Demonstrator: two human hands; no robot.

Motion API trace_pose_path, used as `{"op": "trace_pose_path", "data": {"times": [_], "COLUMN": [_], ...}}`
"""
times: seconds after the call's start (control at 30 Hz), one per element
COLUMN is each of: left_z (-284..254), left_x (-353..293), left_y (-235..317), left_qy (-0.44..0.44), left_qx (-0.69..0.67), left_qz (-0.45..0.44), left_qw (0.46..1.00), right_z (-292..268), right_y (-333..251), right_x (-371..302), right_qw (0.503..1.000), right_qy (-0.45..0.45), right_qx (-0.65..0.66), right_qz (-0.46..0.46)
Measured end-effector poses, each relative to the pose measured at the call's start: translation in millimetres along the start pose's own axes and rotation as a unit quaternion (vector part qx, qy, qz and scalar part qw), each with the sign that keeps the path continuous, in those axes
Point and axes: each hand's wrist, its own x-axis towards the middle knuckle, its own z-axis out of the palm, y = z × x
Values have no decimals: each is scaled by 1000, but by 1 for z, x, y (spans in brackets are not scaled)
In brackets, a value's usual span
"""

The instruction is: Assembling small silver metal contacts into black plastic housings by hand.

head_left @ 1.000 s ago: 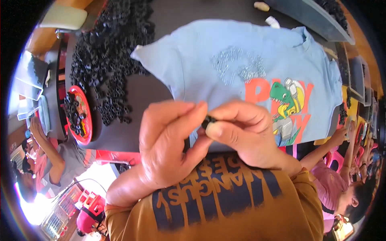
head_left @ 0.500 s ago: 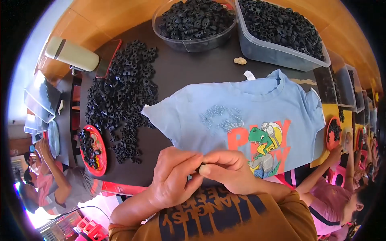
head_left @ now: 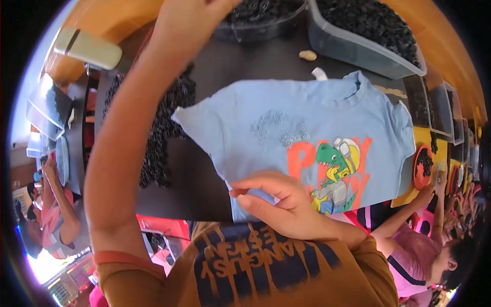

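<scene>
- The light blue shirt [head_left: 230,128] lies spread on the dark table [head_left: 171,202], its near edge by the person's body, perhaps because the pale cloth makes the small glinting bits [head_left: 279,128] on it easy to see and keeps them from rolling;
- the pile of black pieces [head_left: 166,135] sits to the left, partly behind the forearm, seemingly to be close to the left hand [head_left: 192,23];
- the round tub [head_left: 255,35] and the rectangular bin [head_left: 358,53] stand on the far side, both loaded with black pieces, likely there to leave the near space free;
- the hands are well apart; the left is at the tub's left side, fingers cut off by the view (so I cannot tell its grip or contact);
- the right hand [head_left: 284,202] hovers at the shirt's near edge, loosely curled, thumb and forefinger slightly parted, nothing visible between them.
</scene>
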Motion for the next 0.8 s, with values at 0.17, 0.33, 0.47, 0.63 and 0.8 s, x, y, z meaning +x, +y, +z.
{"op": "trace_pose_path", "data": {"times": [0.17, 0.33, 0.47, 0.63, 0.8], "left_z": [-2, -3, 1, 7, 5], "left_x": [-12, -104, -148, -158, -149], "left_y": [16, 7, 34, 32, 28], "left_qy": [42, -61, -98, -65, -19], "left_qx": [75, 156, 217, 173, 163], "left_qz": [127, 69, -32, -27, -12], "left_qw": [988, 984, 971, 982, 986], "right_z": [-4, -7, -3, -2, 0], "right_y": [0, 2, 2, 3, 2], "right_x": [1, 4, 6, 6, 8], "right_qw": [989, 988, 986, 988, 988], "right_qy": [-50, -55, -65, -54, -52], "right_qx": [-115, -125, -130, -123, -125], "right_qz": [-71, -75, -79, -70, -71]}}
